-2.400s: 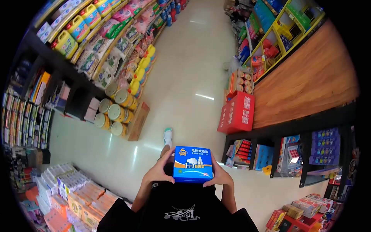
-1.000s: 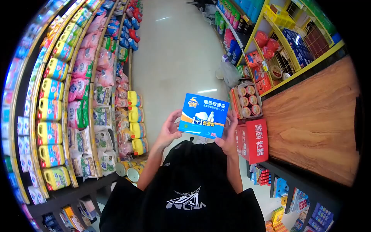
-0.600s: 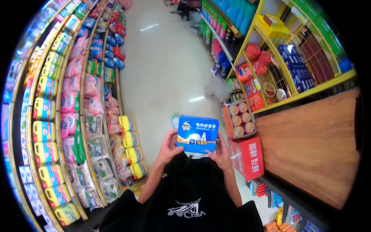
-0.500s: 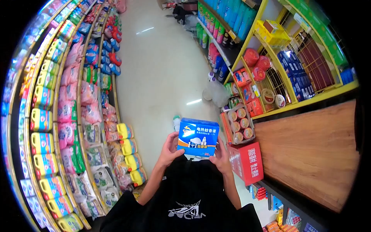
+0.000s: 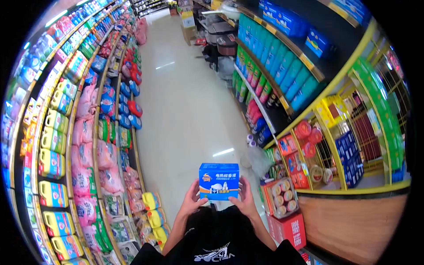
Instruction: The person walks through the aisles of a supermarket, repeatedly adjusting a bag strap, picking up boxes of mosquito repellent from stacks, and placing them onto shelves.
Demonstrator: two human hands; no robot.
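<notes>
Between both hands I hold a blue box of mosquito repellent liquid [image 5: 219, 183], upright, its printed front facing me, with an orange band and a "1+1" mark. My left hand [image 5: 194, 197] is closed on its left side, thumb at the lower front corner. On the right side, my right hand [image 5: 244, 197] grips it the same way, thumb at the lower right corner. The fingers behind the box are partly hidden. The box is in front of my black shirt [image 5: 207, 234], above the aisle floor.
Left, long shelves carry yellow-labelled jugs [image 5: 54, 190], pink bags [image 5: 84, 154] and blue bottles [image 5: 134, 88]. Right stand spray cans [image 5: 282, 66], a yellow wire rack [image 5: 340, 150], a wooden panel [image 5: 353, 225] and a red carton [image 5: 289, 229]. Blue boxes [image 5: 318, 42] sit on the upper right shelf. The pale floor [image 5: 185, 101] runs ahead.
My view has tilted up, showing more of the aisle and the upper right shelf. The box and both hands appear lower in view; both hands still grip it.
</notes>
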